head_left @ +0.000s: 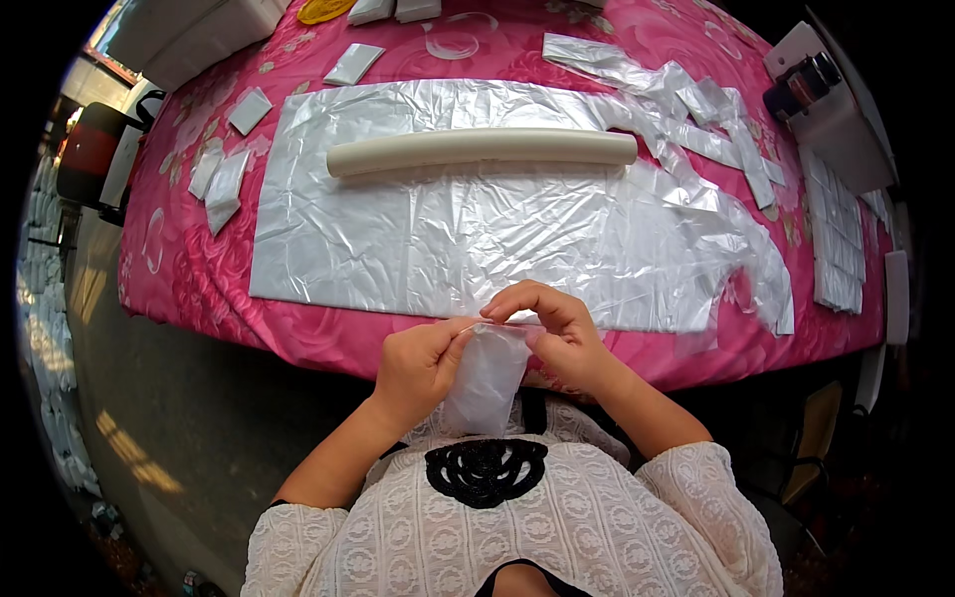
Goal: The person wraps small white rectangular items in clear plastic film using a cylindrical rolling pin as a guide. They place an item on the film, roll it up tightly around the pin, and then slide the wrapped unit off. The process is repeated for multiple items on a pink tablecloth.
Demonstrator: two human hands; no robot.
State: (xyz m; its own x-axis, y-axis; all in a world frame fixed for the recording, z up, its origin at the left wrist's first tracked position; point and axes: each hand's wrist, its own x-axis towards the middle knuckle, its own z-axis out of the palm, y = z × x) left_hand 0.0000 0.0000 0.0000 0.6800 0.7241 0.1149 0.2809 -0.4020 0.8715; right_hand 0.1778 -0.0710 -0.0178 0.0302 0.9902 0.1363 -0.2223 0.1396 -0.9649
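Observation:
Between my two hands, just off the table's front edge, hangs a small translucent plastic bag (pixel 484 383). My left hand (pixel 421 363) pinches its upper left corner, fingers curled. At the upper right edge my right hand (pixel 557 333) grips it with thumb and bent fingers. Beyond my hands a stack of large clear plastic bags (pixel 338 239) lies flat and wrinkled, its handle ends spread to the right. Across that stack rests a long off-white tube (pixel 482 149).
A pink flowered cloth (pixel 199 284) covers the table. Small folded plastic packets (pixel 227 189) lie at the left, with another packet (pixel 353 64) farther back. Crumpled plastic strips (pixel 716 129) lie back right. At the right edge are a dark jar (pixel 802 85) and stacked folded bags (pixel 834 234).

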